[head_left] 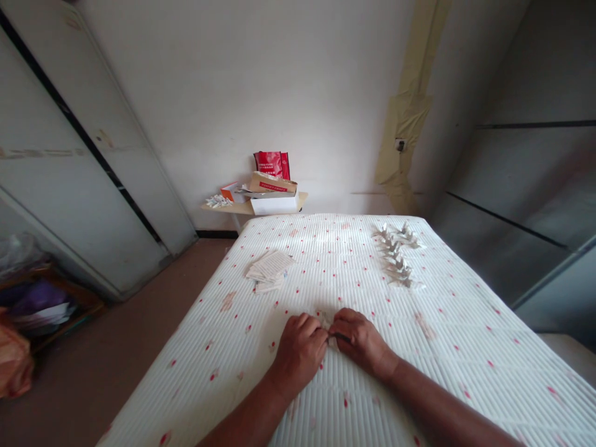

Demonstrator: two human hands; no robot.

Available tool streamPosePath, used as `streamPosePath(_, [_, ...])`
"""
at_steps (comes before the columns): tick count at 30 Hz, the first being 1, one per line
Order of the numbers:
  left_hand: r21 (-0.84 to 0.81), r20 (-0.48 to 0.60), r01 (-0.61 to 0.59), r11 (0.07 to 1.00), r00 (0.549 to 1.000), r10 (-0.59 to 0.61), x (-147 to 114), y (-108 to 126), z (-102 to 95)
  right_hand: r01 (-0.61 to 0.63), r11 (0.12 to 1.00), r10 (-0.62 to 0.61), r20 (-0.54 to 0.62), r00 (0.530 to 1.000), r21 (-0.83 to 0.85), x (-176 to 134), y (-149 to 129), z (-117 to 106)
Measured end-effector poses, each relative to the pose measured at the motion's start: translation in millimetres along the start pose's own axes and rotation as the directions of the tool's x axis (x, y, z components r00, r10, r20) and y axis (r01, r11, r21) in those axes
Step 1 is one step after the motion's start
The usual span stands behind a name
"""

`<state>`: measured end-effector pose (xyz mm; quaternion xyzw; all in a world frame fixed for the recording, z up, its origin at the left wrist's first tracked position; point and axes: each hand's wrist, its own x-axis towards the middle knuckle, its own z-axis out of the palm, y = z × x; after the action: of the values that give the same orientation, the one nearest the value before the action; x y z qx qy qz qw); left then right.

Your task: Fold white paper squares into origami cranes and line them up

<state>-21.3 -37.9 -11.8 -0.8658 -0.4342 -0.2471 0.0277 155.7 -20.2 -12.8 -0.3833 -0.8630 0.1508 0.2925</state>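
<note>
My left hand [303, 347] and my right hand [361, 340] meet low over the quilted bedcover, fingers bent and pinching. Between them a small piece of pale folded paper [325, 319] shows, mostly covered by the fingers. A narrow dark strip lies along the right fingers; whether it is an object or shadow I cannot tell. Beyond my left hand is a loose pile of printed paper pieces [270, 267]. Farther off on the right, several folded paper figures [395, 254] with pointed tips, like paper cranes, stand close together.
The bed's white cover [335, 273] has ridges and red spots. Past its far left corner, a small table [237, 208] bears a white box [274, 205], a red bag [271, 164] and small white pieces [218, 201]. Cabinets flank both sides; bags lie at the left.
</note>
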Motion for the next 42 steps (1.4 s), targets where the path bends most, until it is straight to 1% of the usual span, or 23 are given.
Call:
streamPosePath(4, [0.02,0.014,-0.077,0.997,0.997,0.077,1,-2,1.0,0.056,0.991,-0.057,0.002,0.998,-0.125,-2,-1,-1])
streamPosePath(7, [0.019,0.027,-0.126,0.992,0.992,0.125,3,-6,0.7,0.145,0.955,-0.134,0.06,0.989,-0.257,-5,-4,-7])
streamPosePath(9, [0.026,0.032,-0.159,0.987,0.987,0.158,5,-8,0.2,0.182,0.935,-0.161,0.092,0.983,-0.304,-6,-6,-9])
streamPosePath(12, [0.043,0.035,-0.199,0.979,0.98,0.198,7,-10,-0.8,0.167,0.941,-0.149,0.083,0.985,-0.296,-8,-5,-10])
streamPosePath(15, [0.051,0.037,-0.246,0.968,0.969,0.245,8,-10,-1.2,0.136,0.963,-0.13,0.042,0.991,-0.232,-8,-3,-8])
streamPosePath(18, [0.056,0.042,-0.289,0.956,0.957,0.287,9,-11,-0.1,0.12,0.974,-0.115,0.037,0.993,-0.192,-7,-1,-8])
streamPosePath(21, [0.042,0.047,-0.293,0.955,0.955,0.291,9,-12,2.3,0.106,0.98,-0.102,0.031,0.994,-0.171,-7,0,-7])
streamPosePath(24, [0.0,0.036,-0.23,0.973,0.973,0.23,10,-11,4.4,0.084,0.987,-0.083,0.012,0.997,-0.137,-6,2,-4])
streamPosePath(28, [-0.113,0.019,-0.018,0.993,1.0,0.02,12,-7,5.0,0.013,0.998,-0.014,-0.023,1.0,-0.057,-3,5,-2])
streamPosePath(30, [-0.167,0.019,0.094,0.981,0.996,-0.092,13,-4,5.2,-0.017,1.0,0.017,-0.002,1.0,-0.007,-1,3,-5])
streamPosePath(33, [-0.209,0.015,0.208,0.956,0.978,-0.21,13,-2,6.6,-0.034,0.999,0.033,0.028,0.999,0.036,2,0,-10])
streamPosePath(37, [-0.227,0.013,0.272,0.935,0.961,-0.277,12,0,8.7,-0.075,0.997,0.075,0.014,0.997,-0.006,6,-1,-8])
streamPosePath(39, [-0.218,0.006,0.281,0.935,0.958,-0.286,12,1,9.4,-0.115,0.991,0.116,0.006,0.993,-0.072,7,-1,-2])
streamPosePath(42, [-0.187,0.0,0.294,0.937,0.954,-0.299,12,3,9.9,-0.169,0.965,0.164,-0.038,0.986,-0.198,8,1,8])
